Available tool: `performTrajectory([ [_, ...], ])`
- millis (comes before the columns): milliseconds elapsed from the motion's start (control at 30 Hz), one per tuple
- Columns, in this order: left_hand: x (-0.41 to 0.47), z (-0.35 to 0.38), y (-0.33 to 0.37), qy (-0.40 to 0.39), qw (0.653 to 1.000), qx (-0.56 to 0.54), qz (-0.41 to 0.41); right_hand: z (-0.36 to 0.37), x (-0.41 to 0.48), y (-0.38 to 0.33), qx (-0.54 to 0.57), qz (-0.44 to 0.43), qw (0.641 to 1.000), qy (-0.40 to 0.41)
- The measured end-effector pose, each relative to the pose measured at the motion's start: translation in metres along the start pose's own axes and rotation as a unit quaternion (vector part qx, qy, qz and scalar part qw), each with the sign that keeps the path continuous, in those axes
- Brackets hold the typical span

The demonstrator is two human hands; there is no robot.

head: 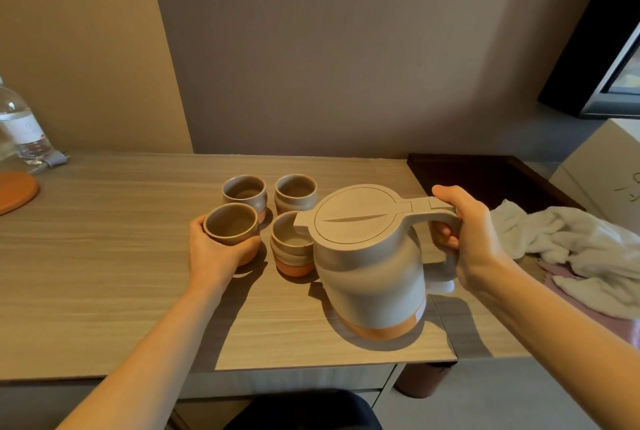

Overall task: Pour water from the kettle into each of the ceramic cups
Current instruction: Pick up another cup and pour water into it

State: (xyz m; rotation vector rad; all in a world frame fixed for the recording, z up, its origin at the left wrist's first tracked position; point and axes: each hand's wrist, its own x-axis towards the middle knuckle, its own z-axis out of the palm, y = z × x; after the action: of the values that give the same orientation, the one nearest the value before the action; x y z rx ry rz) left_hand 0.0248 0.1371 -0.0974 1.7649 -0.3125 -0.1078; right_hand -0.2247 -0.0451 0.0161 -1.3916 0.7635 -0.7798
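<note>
Several grey-and-orange ceramic cups stand in a square on the wooden table (104, 256). My left hand (211, 256) wraps around the near-left cup (230, 223). The grey kettle (367, 256) with an orange base is tilted slightly left, its lid shut, and its spout hangs over the near-right cup (289, 249). My right hand (467, 239) grips the kettle's handle. Behind them stand the far-left cup (244, 190) and the far-right cup (296, 192). I cannot see water flowing.
A clear water bottle (20, 128) and an orange round base (14, 192) sit at the far left. A dark tray (485, 176) and a crumpled white towel (581, 249) lie to the right. A white box (606, 166) stands at the far right.
</note>
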Motion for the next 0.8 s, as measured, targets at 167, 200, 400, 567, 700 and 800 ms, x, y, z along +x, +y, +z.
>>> performTrajectory([
  [167, -0.011, -0.009, 0.004, 0.054, 0.998, -0.03, -0.001, 0.001, -0.003, -0.001, -0.023, -0.015, 0.999, -0.019],
  [200, -0.015, -0.012, 0.005, 0.054, 0.998, -0.034, -0.001, 0.001, -0.003, -0.002, -0.026, -0.02, 0.999, -0.023],
  [400, -0.047, -0.024, 0.009, 0.013, 0.999, -0.048, 0.005, 0.003, -0.011, -0.005, -0.03, -0.021, 0.999, -0.02],
  [567, -0.07, -0.026, 0.013, -0.036, 0.999, -0.019, 0.036, 0.001, -0.017, -0.003, -0.031, -0.02, 0.999, -0.027],
  [700, -0.084, -0.023, 0.019, -0.076, 0.992, 0.034, 0.091, -0.003, -0.021, -0.003, -0.023, -0.013, 0.999, -0.026],
  [800, -0.088, -0.022, 0.024, -0.088, 0.984, 0.079, 0.136, -0.005, -0.023, -0.004, -0.029, -0.01, 0.999, -0.025],
])
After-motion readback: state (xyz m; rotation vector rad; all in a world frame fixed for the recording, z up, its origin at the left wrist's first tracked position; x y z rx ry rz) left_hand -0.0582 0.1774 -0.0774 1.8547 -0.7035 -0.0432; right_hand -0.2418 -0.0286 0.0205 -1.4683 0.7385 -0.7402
